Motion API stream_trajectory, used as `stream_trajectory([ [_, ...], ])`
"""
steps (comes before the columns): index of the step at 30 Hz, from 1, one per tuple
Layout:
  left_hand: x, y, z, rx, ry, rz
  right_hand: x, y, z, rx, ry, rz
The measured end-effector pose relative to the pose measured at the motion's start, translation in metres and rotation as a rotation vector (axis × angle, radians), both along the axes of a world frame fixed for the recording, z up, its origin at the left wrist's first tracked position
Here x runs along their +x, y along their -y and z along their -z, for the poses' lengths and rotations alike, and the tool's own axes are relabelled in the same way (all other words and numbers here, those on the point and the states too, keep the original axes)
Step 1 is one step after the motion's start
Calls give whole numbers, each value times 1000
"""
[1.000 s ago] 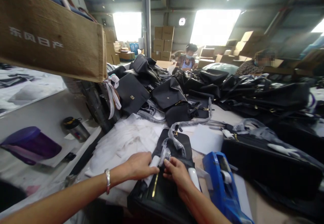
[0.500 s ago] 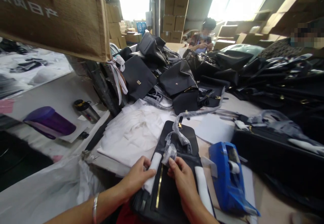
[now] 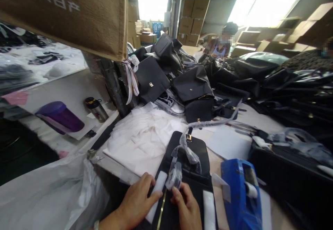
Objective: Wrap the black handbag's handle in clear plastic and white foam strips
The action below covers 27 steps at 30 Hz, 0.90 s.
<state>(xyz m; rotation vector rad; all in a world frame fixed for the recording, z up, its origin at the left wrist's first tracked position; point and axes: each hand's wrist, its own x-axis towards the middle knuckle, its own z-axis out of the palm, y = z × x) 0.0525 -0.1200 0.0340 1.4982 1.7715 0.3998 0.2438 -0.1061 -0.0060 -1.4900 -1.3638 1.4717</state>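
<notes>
Behind the black handbag (image 3: 194,153) that lies flat before the person, a heap of bags (image 3: 192,84) covers the far table. Above and to the left of the handbag hangs a jute bag (image 3: 78,15). A spread of white paper sheets (image 3: 145,140) lies just beside its left edge, and a blue tape dispenser (image 3: 240,195) stands just beside its right edge. Well to the left are a purple container (image 3: 59,117) and a metal flask (image 3: 96,108).

The left hand (image 3: 136,205) rests on the handbag's near left part, fingers curled loosely. Its thumb is laid across a foam strip (image 3: 156,195), pinning it against the leather beside the gold bar (image 3: 162,205). The right hand (image 3: 187,211) sits on the near middle of the handbag, thumb and forefinger closed on the lower end of the plastic wrap (image 3: 175,176) bunched round the strap (image 3: 187,138). A second strip (image 3: 208,209) lies loose near the right edge.

The likeliest trouble, in my judgement, is the foam strip creeping sideways. It is held only by thumb pressure on smooth leather, so a tug on the wrap could drag the bag under it. The thin wrap could tear or slide off the strap if pulled hard. The dispenser stands close enough for a right elbow to knock it.
</notes>
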Motion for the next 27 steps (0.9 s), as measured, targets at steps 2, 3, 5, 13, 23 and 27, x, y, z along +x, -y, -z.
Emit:
stream_trajectory([
  [2,2,-5,-2,11,-45,7,0,0,-1,30,10,-1],
  [3,3,-7,-1,15,-57,2,0,0,-1,46,10,-2],
  [5,2,-10,1,-16,-30,-46,0,1,0,73,10,-10],
  [13,-7,-5,-9,-252,978,-293,-2,5,2,176,28,-63],
  [23,0,3,8,-183,1071,-287,-15,14,-7,141,-8,-101],
  [27,4,1,2,-159,1097,-278,-18,13,-15,51,-57,-84],
])
